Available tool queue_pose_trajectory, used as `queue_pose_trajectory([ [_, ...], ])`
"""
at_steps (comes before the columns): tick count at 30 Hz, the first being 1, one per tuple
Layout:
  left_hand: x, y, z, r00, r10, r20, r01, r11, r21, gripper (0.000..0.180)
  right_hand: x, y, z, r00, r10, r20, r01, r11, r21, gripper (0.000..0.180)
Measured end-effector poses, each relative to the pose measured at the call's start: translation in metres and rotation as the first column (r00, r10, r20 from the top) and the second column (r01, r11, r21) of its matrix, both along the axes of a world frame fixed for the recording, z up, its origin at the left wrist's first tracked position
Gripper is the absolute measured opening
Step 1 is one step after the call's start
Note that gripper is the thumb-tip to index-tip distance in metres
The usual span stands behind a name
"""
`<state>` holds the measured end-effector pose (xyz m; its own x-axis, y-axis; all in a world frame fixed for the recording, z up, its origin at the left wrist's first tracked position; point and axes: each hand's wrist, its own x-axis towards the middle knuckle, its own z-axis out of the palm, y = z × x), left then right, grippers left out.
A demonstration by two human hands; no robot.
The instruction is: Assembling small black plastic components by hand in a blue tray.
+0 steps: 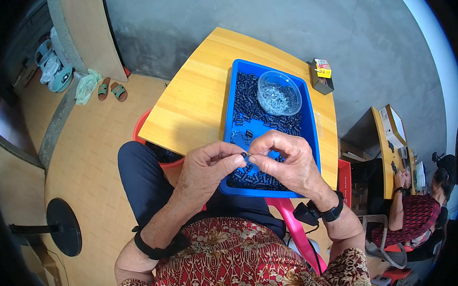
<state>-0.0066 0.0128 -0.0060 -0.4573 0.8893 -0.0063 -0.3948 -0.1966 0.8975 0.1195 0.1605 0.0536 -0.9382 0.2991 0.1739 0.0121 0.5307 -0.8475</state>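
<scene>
My left hand (207, 167) and my right hand (284, 161) meet over the near end of a blue tray (231, 92). Between their fingertips they pinch a small black part (247, 155) with a bit of metal on it. The tray holds many small black parts (246, 100) scattered along its left side and near edge. A clear round plastic bowl (279, 92) of small silvery metal pieces sits in the tray's far end. Both wrists wear black bands.
The tray lies on a light wooden table (195, 95). A small dark box with a colourful pack on top (321, 75) stands at the table's far right corner. A red tub (140, 131) sits under the table's left edge. Another person (420, 212) sits at a desk to the right.
</scene>
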Motion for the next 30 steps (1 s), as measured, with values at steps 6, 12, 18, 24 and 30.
queue_pose_trajectory([
  [6,0.001,0.0,0.001,1.0,0.018,-0.013,-0.018,1.0,0.006,0.015,0.001,-0.002,0.002,0.999,-0.006,-0.044,0.008,0.998,0.064,0.006],
  [12,0.0,-0.001,0.001,0.997,0.02,-0.073,-0.022,0.999,-0.031,0.014,0.0,-0.001,0.0,0.998,-0.002,-0.062,0.007,0.996,0.085,0.007],
  [18,0.001,0.0,0.0,0.985,0.066,-0.16,-0.073,0.997,-0.038,0.012,-0.001,-0.001,-0.001,0.997,0.009,-0.073,-0.001,0.993,0.121,0.008],
  [24,0.002,0.0,0.003,0.985,0.065,-0.161,-0.074,0.996,-0.046,0.013,0.003,0.001,-0.012,0.998,-0.05,-0.049,0.037,0.971,-0.236,0.008],
  [30,0.001,0.0,0.003,0.983,0.069,-0.168,-0.077,0.996,-0.042,0.013,0.004,0.002,-0.017,0.997,-0.063,-0.04,0.043,0.922,-0.384,0.01],
])
